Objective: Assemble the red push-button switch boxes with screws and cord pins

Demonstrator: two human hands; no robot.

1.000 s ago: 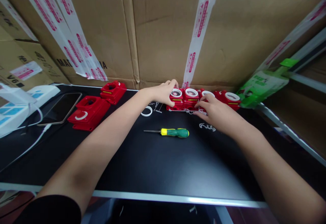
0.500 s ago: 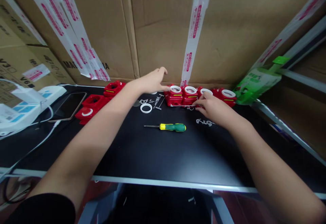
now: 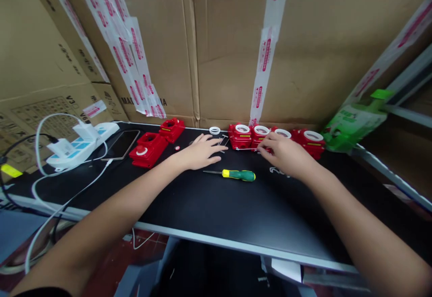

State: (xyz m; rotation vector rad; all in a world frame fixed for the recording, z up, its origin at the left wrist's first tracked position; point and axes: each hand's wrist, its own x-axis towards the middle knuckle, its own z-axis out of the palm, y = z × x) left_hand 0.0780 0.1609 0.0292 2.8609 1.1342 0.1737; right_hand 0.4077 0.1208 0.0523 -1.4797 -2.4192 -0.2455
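Note:
A row of red housings (image 3: 241, 136) topped with white rings stands at the back of the black table (image 3: 209, 207), against the cardboard wall. My right hand (image 3: 285, 154) covers the front of the third housing (image 3: 282, 133) and its fingertips grip it. A thin pale strip (image 3: 246, 149) runs along the row's foot up to those fingers. My left hand (image 3: 202, 151) lies flat on the table with its fingers spread, over some small metal parts left of the row. A yellow and green screwdriver (image 3: 238, 175) lies just in front of both hands. A loose white ring (image 3: 214, 130) sits behind my left hand.
More red housings (image 3: 148, 146) lie at the left, one (image 3: 172, 127) behind them. Further left are a phone (image 3: 121, 144) and a white power strip (image 3: 81, 141) with cables. A green packet (image 3: 351, 119) leans at the right. Taped cardboard boxes (image 3: 219, 54) wall the back.
My left hand came off the leftmost housing, drew back and settled flat on the table. The right hand stayed at the row. The view swung left.

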